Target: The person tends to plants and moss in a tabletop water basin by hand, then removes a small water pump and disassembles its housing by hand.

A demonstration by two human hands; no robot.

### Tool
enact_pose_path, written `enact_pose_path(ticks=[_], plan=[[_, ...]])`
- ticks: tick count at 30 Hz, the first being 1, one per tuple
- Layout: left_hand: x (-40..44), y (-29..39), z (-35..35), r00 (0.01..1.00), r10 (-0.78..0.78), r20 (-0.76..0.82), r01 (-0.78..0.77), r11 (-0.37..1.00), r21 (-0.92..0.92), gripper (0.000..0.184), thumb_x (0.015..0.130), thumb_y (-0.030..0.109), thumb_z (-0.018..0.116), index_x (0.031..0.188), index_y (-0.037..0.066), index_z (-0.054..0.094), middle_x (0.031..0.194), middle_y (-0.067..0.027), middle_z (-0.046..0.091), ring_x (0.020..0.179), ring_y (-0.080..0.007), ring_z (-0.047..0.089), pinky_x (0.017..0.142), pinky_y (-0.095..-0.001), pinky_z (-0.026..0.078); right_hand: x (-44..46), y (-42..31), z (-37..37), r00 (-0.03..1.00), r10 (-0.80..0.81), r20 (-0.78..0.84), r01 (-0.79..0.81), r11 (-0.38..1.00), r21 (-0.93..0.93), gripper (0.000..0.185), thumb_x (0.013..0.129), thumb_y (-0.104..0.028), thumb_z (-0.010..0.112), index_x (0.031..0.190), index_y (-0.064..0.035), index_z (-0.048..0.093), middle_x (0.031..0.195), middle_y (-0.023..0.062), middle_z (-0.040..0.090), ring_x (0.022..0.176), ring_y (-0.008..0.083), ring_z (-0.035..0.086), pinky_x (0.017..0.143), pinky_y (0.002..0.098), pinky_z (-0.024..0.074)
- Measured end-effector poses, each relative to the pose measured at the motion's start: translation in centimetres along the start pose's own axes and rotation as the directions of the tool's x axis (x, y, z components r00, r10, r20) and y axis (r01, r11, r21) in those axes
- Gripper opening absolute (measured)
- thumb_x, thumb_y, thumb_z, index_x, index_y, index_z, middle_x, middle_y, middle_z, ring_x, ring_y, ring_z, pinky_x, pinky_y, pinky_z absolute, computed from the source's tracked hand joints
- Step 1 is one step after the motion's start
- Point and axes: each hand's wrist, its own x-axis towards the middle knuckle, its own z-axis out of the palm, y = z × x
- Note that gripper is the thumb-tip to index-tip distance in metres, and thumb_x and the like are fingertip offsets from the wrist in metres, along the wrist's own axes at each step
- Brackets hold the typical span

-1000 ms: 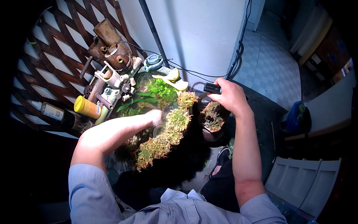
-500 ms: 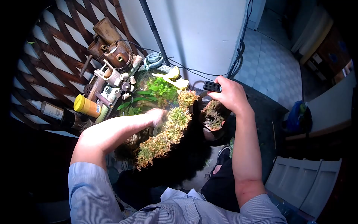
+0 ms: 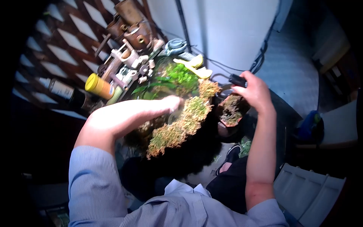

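My left hand (image 3: 172,103) reaches down into a planted water tank, its fingers hidden below the surface behind the moss. A roundish, clear-looking shape (image 3: 174,117) shows faintly beside it. Along the tank's near rim runs a thick band of yellow-green moss (image 3: 194,113). Leafy green plants (image 3: 181,75) grow beyond my hand. Pinched between the thumb and fingers of my right hand (image 3: 257,90) is a small black block-like object (image 3: 237,80), its kind unclear. That hand is held above a moss-topped pot (image 3: 231,109) to the right of the tank.
A yellow-lidded container (image 3: 99,86), a labelled bottle (image 3: 61,90) and brown pots (image 3: 138,36) crowd the left side by a lattice. Yellow leaf-shaped pieces (image 3: 196,62) lie on the far rim. Black cables (image 3: 261,58) run along the wall, and a grey plastic panel (image 3: 308,191) stands lower right.
The view has turned, so the scene sits further right and slightly higher. My left hand stays in the tank; my right hand still holds the black object over the pot.
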Motion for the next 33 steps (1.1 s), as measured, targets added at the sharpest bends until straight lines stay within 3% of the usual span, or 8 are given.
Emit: enact_pose_path(ticks=[4,5,7,10,12,19,22,33], plan=[[-0.8,0.7,-0.3,0.985,-0.162,-0.056,0.151,0.974,-0.168,0.026,0.083,0.021,0.062,0.108,0.015,0.065,0.103,-0.0120,0.065,0.094,-0.0239,0.063,0.079,-0.0353,0.049,-0.1,-0.3,0.0,1.000,0.025,0.008,-0.025,1.000,-0.001,0.033,0.070,-0.027,0.073,0.092,-0.0061,0.058,0.081,0.0134,0.065,0.080,0.0320,0.063,0.070,0.0392,0.0471],[2.2,-1.3,1.2,0.969,-0.244,-0.021,0.206,0.858,-0.470,0.029,0.088,0.028,0.054,0.110,0.011,0.062,0.111,-0.0114,0.061,0.097,-0.0226,0.060,0.084,-0.0355,0.047,0.0,-0.3,0.1,1.000,0.009,-0.008,-0.009,1.000,-0.005,0.033,0.070,-0.027,0.073,0.092,-0.0060,0.058,0.081,0.0133,0.065,0.080,0.0319,0.063,0.070,0.0391,0.0471],[-3.2,2.3,-1.3,0.991,-0.038,-0.128,0.060,0.983,0.176,0.032,0.095,0.028,0.045,0.119,0.012,0.059,0.122,-0.0101,0.056,0.103,-0.0221,0.058,0.093,-0.0334,0.044,-0.1,-0.4,0.1,1.000,0.023,-0.004,-0.023,1.000,-0.012,0.033,0.071,-0.027,0.073,0.092,-0.0061,0.058,0.081,0.0130,0.065,0.080,0.0320,0.063,0.070,0.0391,0.0473],[-1.5,0.3,-0.2,0.995,-0.066,-0.069,0.062,0.996,-0.058,0.033,0.095,0.023,0.043,0.124,0.016,0.057,0.122,-0.0103,0.057,0.108,-0.0231,0.057,0.096,-0.0326,0.042,-0.2,-0.4,0.2,0.999,0.013,-0.032,-0.013,1.000,-0.021,0.032,0.071,-0.027,0.073,0.092,-0.0063,0.058,0.082,0.0128,0.066,0.080,0.0320,0.063,0.070,0.0390,0.0473],[-2.2,1.6,-1.3,0.999,-0.026,0.026,0.019,0.966,0.258,0.037,0.093,0.017,0.043,0.128,0.016,0.055,0.122,-0.0108,0.058,0.111,-0.0240,0.056,0.094,-0.0345,0.045,0.1,0.2,0.7,1.000,-0.011,-0.014,0.011,1.000,0.004,0.031,0.071,-0.026,0.073,0.091,-0.0067,0.059,0.082,0.0123,0.066,0.080,0.0313,0.063,0.069,0.0386,0.0472],[0.4,-0.3,0.0,0.998,0.054,-0.010,-0.052,0.985,0.163,0.045,0.074,0.018,0.071,0.118,0.016,0.061,0.107,-0.0069,0.065,0.103,-0.0253,0.060,0.090,-0.0349,0.046,0.0,-0.4,0.5,1.000,-0.016,-0.015,0.015,0.999,-0.033,0.029,0.071,-0.023,0.073,0.090,-0.0060,0.059,0.082,0.0112,0.066,0.080,0.0284,0.064,0.070,0.0365,0.0466],[0.6,0.2,-0.4,0.996,0.078,0.041,-0.087,0.947,0.311,0.045,0.069,0.025,0.075,0.111,0.017,0.064,0.104,-0.0071,0.066,0.101,-0.0261,0.060,0.089,-0.0352,0.046,0.1,-0.6,0.5,1.000,0.015,-0.018,-0.016,0.999,-0.037,0.030,0.071,-0.023,0.073,0.090,-0.0053,0.059,0.083,0.0119,0.066,0.080,0.0288,0.063,0.070,0.0364,0.0465],[0.3,0.5,-0.6,0.995,0.082,0.055,-0.093,0.966,0.242,0.066,0.054,0.032,0.085,0.112,0.016,0.059,0.099,-0.0096,0.065,0.101,-0.0284,0.060,0.086,-0.0380,0.047,0.5,-0.4,1.1,0.999,-0.040,-0.030,0.039,0.999,-0.021,0.029,0.071,-0.022,0.073,0.091,-0.0056,0.059,0.080,0.0114,0.066,0.077,0.0285,0.064,0.068,0.0360,0.0474]])
